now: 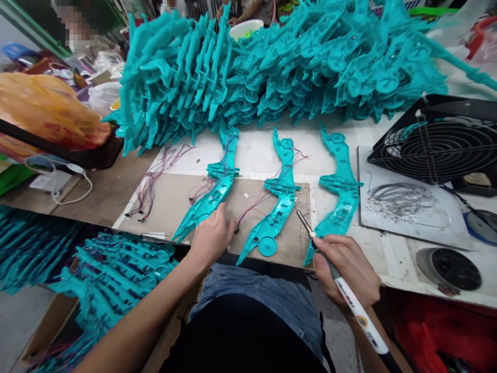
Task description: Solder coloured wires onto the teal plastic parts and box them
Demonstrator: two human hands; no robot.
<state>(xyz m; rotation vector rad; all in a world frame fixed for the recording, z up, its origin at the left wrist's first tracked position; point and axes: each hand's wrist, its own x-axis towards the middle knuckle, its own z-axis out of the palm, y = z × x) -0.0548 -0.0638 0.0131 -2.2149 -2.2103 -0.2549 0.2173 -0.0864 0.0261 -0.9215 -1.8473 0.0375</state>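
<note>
My right hand (pixel 345 269) is closed round a soldering iron (pixel 349 295) with a white and grey handle. The iron's metal tip points up and left, close to the right edge of the middle teal plastic shell (pixel 285 204). My left hand (pixel 212 233) lies against the lower right edge of the left teal shell (pixel 217 194), fingers curled; whatever they hold is hidden. Thin red and purple wires (pixel 252 206) run over the left and middle shells. A third teal shell (pixel 341 160) lies to the right, with no wires seen on it.
Many teal shells (pixel 310 57) are piled along the back, and more (pixel 116 280) are stacked below left. Loose wires (pixel 149 191) lie left. On the right are a black fan (pixel 435 140), a white board with dark strands (pixel 411 207) and a round tin (pixel 446 269).
</note>
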